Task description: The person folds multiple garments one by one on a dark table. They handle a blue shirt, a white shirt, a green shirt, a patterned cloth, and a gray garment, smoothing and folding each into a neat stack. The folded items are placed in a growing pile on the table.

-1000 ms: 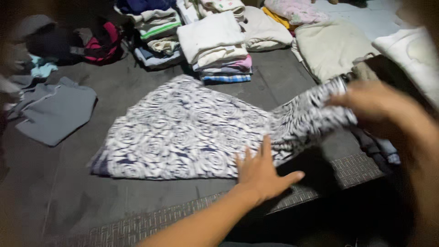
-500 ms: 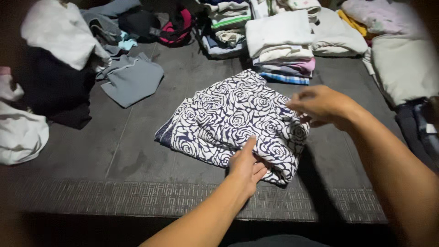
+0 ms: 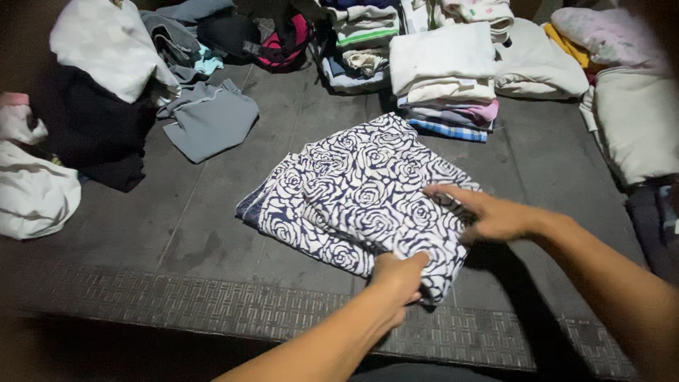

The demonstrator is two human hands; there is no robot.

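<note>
**Both hands on a half-folded rose-print cloth**

A navy-and-white rose-print cloth [image 3: 361, 198] lies folded over on itself in the middle of the dark mat [image 3: 177, 233], its long side running from near-left to far-right. The left hand [image 3: 397, 274] is closed on the cloth's near corner, fingers curled under the edge and thumb on top, pinching the layers together. The right hand [image 3: 488, 212] lies across the right edge just beyond it, fingers stretched toward the left and pressed on the fabric; it looks flat rather than gripping, though the blur makes the fingertips hard to read.

Judging from how things lie, the step in hand is a fold partway done: the cloth is already doubled, and the two hands are set on its right end as if to gather it for another turn. The next move seems to call for keeping the layered edges aligned while that end is lifted (the near corner bulges a little where the layers bunch).

Round about: a stack of folded clothes [image 3: 445, 78] stands on the far side, just beyond the cloth's far corner, with a second, striped stack [image 3: 357, 42] to its left. A grey garment [image 3: 209, 124] lies loose at far left, a white bundle [image 3: 32, 194] at the left edge, and a pale cushion [image 3: 636, 120] at the right. A woven strip [image 3: 212, 311] borders the mat's near side.
</note>
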